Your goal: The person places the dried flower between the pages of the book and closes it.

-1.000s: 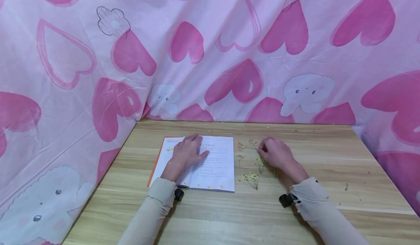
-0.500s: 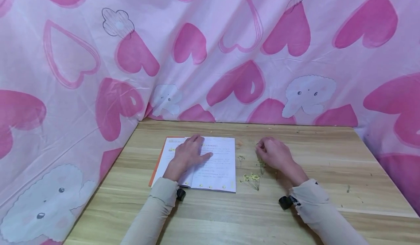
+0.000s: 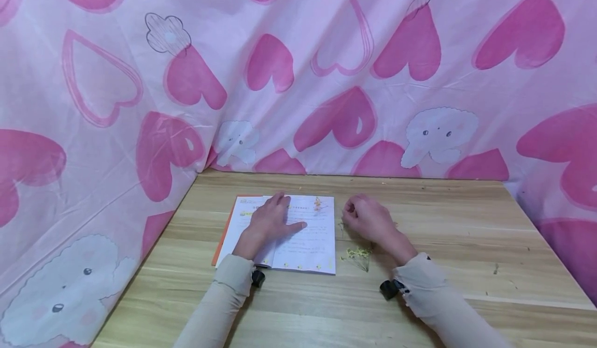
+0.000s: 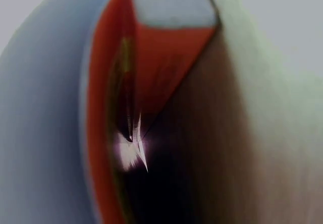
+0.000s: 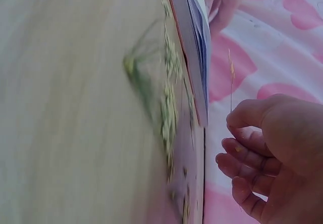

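Observation:
My left hand (image 3: 270,221) lies over the open book (image 3: 303,244), fingers extended across the pages and thumb pointing right. Just beyond the book's right edge, my right hand (image 3: 368,218) pinches the thin stem of a dried flower sprig (image 3: 318,203) between thumb and index finger. Its orange head appears over the page's top right corner. In the right wrist view the sprig (image 5: 231,72) stands up from the fingertips, with the other fingers loosely curled. The left wrist view is blurred, showing an orange book cover (image 4: 166,57) but no hand.
A yellow dried flower cluster (image 3: 358,255) lies on the wooden table (image 3: 298,312) right of the book. Another small sprig (image 3: 341,228) is partly behind the right hand. Small plant crumbs (image 3: 496,269) dot the right side. A pink heart-patterned cloth (image 3: 326,42) hangs at back and sides.
My right hand has moved left toward the book, carrying the orange sprig from the table area to over the right page. My left hand stays on the book, almost unmoved.

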The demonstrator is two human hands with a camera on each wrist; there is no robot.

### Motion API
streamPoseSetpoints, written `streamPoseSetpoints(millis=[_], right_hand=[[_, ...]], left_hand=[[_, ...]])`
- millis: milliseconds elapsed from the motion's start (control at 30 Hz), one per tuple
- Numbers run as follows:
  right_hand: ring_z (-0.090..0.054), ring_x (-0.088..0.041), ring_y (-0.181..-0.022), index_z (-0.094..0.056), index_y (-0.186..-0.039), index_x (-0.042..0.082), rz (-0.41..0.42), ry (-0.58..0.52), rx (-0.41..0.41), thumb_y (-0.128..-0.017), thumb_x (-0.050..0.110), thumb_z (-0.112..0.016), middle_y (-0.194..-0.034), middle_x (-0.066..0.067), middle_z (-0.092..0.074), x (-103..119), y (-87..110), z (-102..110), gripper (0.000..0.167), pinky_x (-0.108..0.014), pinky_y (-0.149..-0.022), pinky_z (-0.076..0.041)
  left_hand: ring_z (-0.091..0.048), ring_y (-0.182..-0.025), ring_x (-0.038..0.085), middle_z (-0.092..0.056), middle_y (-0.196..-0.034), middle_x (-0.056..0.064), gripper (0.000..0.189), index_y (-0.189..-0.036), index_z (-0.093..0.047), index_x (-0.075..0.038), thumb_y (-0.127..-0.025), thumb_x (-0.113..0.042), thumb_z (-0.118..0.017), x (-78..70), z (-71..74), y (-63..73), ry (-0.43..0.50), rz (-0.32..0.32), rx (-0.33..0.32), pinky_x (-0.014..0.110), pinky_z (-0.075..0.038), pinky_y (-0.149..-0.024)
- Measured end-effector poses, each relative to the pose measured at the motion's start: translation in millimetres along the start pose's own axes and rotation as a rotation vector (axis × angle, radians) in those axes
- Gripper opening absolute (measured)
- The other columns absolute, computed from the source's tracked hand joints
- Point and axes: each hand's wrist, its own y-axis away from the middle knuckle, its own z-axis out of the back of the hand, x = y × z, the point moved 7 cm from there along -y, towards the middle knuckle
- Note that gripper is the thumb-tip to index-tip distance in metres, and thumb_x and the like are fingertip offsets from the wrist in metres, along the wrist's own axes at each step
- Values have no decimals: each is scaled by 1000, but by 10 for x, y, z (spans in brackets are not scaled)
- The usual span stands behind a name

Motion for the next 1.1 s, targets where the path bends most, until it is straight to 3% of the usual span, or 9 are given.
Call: streamPoseSetpoints(millis=[200,433,867,1100], right_hand=[[-61,-15,-80,-73,-92,15,11,-10,21,-96,19,-73,-95,-1,-67,191,-86,-121,5,-33,-68,-52],[-59,-14,-78,-73,-92,16,22,-19,58,-99,23,-74,-89,2,-65,352,-166,-279,10,-30,-68,-49],[-59,-13,-81,-74,-91,18,5,15,101,-99,26,-76,-93,2,-65,419,-176,-397,11,-33,-72,-51],[-61,-15,-84,-76,-106,15,19,-3,89,-101,28,-74,-100,0,-67,371,-165,-358,13,-36,-75,-54]], left_hand=[[-47,-154,41,-39,-171,22,93,-157,-49,-3,-94,-68,-71,-11,-10,8,10,13,12,58,-49,-118],[-40,-158,43,-31,-174,25,109,-161,-39,2,-91,-78,-67,-42,-61,-3,-34,22,67,56,-40,-127],[-44,-155,45,-33,-172,27,106,-158,-42,3,-91,-75,-70,-78,-41,-7,-32,-3,43,55,-43,-124],[-44,-155,45,-32,-172,27,107,-158,-42,3,-91,-75,-70,-72,-37,-1,-21,-3,43,55,-43,-125]])
